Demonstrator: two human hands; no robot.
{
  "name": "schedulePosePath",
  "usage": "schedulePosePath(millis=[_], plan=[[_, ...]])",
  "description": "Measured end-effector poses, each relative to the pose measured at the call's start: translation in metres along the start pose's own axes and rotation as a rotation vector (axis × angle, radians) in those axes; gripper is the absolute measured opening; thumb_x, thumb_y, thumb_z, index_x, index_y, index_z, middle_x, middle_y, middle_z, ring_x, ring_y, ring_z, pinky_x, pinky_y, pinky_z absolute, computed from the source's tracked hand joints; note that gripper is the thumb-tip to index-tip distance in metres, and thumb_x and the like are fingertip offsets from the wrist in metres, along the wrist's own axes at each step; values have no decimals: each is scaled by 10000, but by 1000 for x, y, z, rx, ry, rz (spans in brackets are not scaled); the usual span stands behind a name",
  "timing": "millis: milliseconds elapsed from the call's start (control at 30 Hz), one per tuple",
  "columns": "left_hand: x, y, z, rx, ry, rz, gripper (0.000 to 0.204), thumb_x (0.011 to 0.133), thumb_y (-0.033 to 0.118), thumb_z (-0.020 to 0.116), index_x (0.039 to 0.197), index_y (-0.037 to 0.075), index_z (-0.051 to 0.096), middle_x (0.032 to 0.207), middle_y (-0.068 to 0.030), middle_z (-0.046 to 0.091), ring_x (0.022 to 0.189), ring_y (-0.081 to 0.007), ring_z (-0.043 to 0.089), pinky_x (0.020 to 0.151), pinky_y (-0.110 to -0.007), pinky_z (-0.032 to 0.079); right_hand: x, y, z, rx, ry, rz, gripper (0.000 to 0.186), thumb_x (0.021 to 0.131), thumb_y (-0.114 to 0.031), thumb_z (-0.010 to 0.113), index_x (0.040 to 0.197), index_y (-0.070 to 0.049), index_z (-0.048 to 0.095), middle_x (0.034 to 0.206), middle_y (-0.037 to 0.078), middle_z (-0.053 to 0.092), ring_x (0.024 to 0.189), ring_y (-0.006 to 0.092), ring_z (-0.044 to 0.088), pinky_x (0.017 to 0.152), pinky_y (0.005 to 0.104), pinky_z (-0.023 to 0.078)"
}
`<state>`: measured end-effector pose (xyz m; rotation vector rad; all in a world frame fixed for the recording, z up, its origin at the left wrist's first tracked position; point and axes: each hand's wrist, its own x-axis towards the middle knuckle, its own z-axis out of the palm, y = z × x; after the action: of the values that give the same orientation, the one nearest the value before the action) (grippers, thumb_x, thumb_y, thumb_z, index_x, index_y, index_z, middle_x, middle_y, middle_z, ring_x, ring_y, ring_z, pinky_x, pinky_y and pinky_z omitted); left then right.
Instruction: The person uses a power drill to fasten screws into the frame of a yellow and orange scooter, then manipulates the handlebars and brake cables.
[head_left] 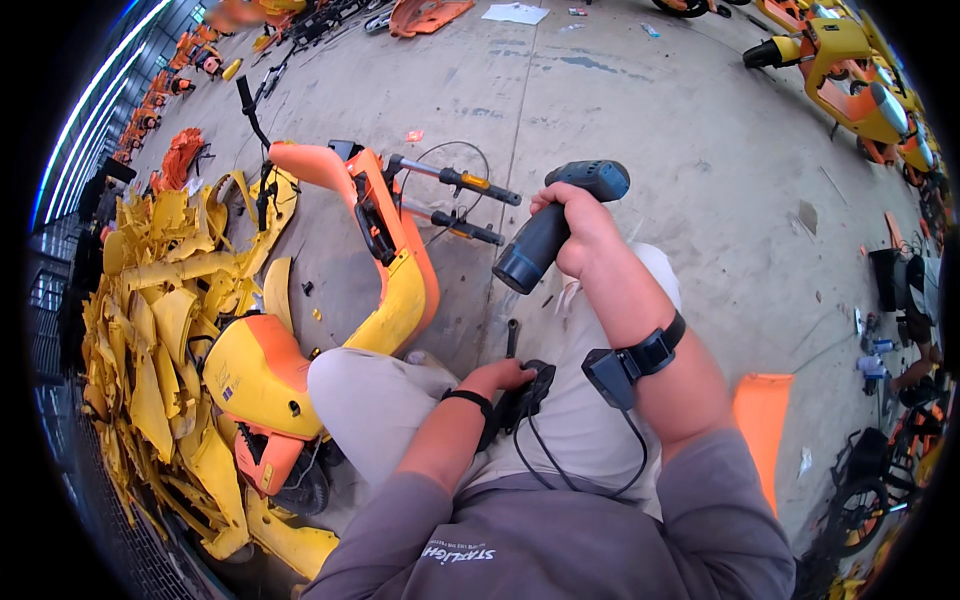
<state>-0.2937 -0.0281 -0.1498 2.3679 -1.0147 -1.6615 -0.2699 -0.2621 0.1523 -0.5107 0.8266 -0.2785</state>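
Observation:
My right hand point(578, 225) is wrapped round the grip of a black and dark blue cordless power driver point(535, 245), raised over the floor in front of my right knee. Its battery end hangs toward the lower left. My left hand point(505, 375) is low between my thighs, its fingers closed against a black part point(538, 382) whose kind I cannot make out. A dark metal bar point(512, 337) sticks up just beyond that hand. Left of my knees lies a yellow and orange scooter frame point(395, 290) on its side, its fork legs point(465, 185) pointing right, apart from the driver.
A heap of broken yellow panels point(165, 320) fills the left side. An orange panel point(762, 430) lies by my right elbow. Yellow scooters point(850, 85) stand far right, and another person's arm point(912, 372) shows at the right edge. Cables point(545, 465) hang across my lap.

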Motion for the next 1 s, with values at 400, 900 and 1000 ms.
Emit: schedulePosePath(millis=[400,900,1000], plan=[[-20,-8,-6,-103,191,11,548,906,390,594,1281,-9,592,1296,-235,598,1205,-372,573,1010,-430,458,-7,19,5,-50,-40,11,60,805,-61,641,826,-28,596,771,118,623,727,241,606,707,425,516],[-32,-17,-9,-106,253,-57,416,853,268,591,1199,43,644,1232,-221,634,1146,-362,608,965,-432,489,-14,40,12,-147,-40,18,73,811,-70,630,843,-19,588,764,110,621,720,230,606,723,405,518],[-47,-7,-22,-126,471,-113,360,851,245,577,1150,62,657,1162,-213,657,1093,-367,626,937,-449,501,-16,37,10,-145,-42,28,75,813,-71,633,844,-19,589,773,109,621,721,229,605,724,403,519]])
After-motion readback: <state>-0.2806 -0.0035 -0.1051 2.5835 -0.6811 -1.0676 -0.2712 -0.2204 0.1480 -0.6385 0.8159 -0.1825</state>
